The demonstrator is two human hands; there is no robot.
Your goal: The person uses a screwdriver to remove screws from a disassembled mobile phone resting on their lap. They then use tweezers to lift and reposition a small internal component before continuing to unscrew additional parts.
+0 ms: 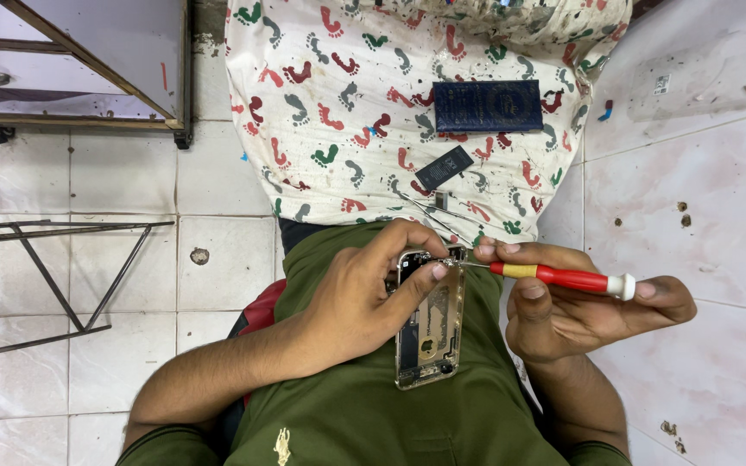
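Over the lap, against a green shirt, the left hand (364, 298) wraps its grip around an opened silver phone frame with bare internals (429, 324), thumb pressed on the top edge, seemingly to steady it for the tool. The right hand (584, 311) pinches a slim red-handled screwdriver with a yellow band and white cap (563, 278), palm behind the cap, wrist bent inward so the tip meets the phone's top corner. Beyond, on a white cloth printed with coloured footprints (330, 103), lie a dark blue rectangular case (488, 106), a small black battery (444, 167) and thin metal tweezers (433, 216), apparently set aside within reach.
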